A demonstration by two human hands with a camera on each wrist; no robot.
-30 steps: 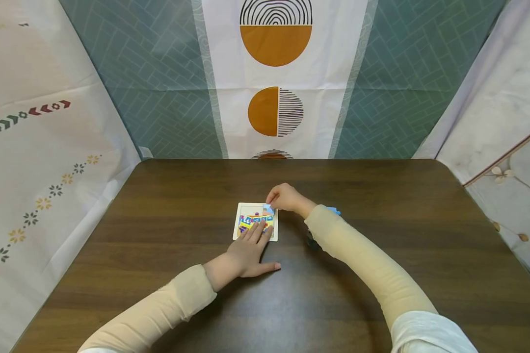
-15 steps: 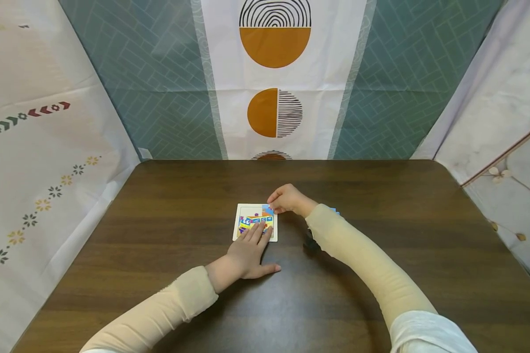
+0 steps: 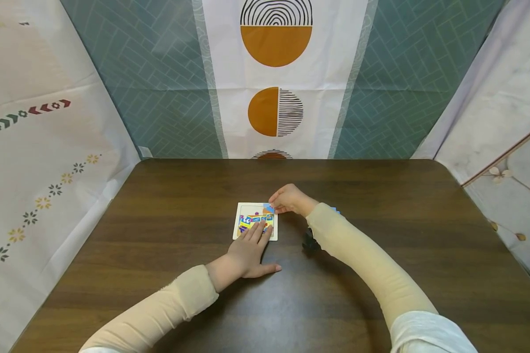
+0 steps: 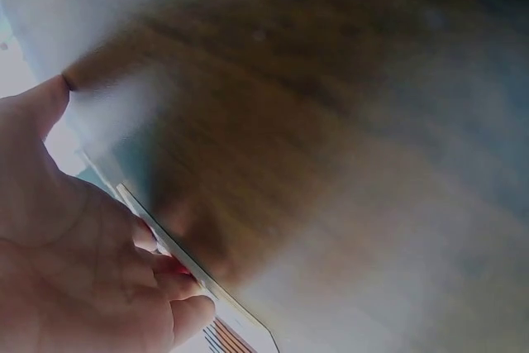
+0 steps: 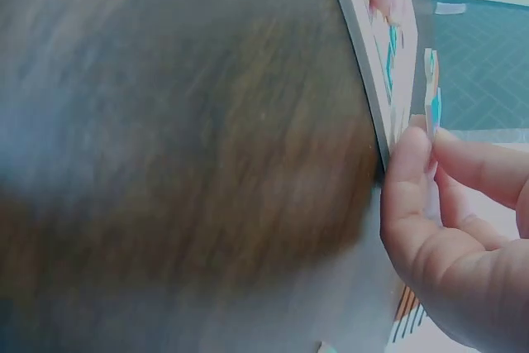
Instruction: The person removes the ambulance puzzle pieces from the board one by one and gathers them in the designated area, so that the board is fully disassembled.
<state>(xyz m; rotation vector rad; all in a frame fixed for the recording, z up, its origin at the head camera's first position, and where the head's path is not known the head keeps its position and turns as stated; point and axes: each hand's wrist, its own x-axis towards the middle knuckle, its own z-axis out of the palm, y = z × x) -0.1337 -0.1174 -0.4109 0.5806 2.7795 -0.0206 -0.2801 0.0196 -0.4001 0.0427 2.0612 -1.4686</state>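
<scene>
A white-bordered jigsaw board (image 3: 236, 228) lies on the brown table, with brightly coloured pieces fitted across its lower part. My left hand (image 3: 247, 255) rests over the board's near side, fingers spread and straight, covering part of the picture. At the board's far right corner, my right hand (image 3: 289, 199) pinches a jigsaw piece (image 5: 432, 93) between thumb and fingertips. That piece stands tilted up above the board in the right wrist view. In the left wrist view the board's edge (image 4: 198, 274) runs beneath my fingers.
A blue piece (image 3: 335, 210) lies partly hidden behind my right forearm. Something black (image 3: 310, 241) sits under the right wrist. The brown table (image 3: 181, 206) ends at a patterned cloth backdrop (image 3: 172, 122), with light cloths at both sides.
My right hand has shifted very slightly to the right at the board's far corner, and the piece there has turned a little. The left hand stays where it was.
</scene>
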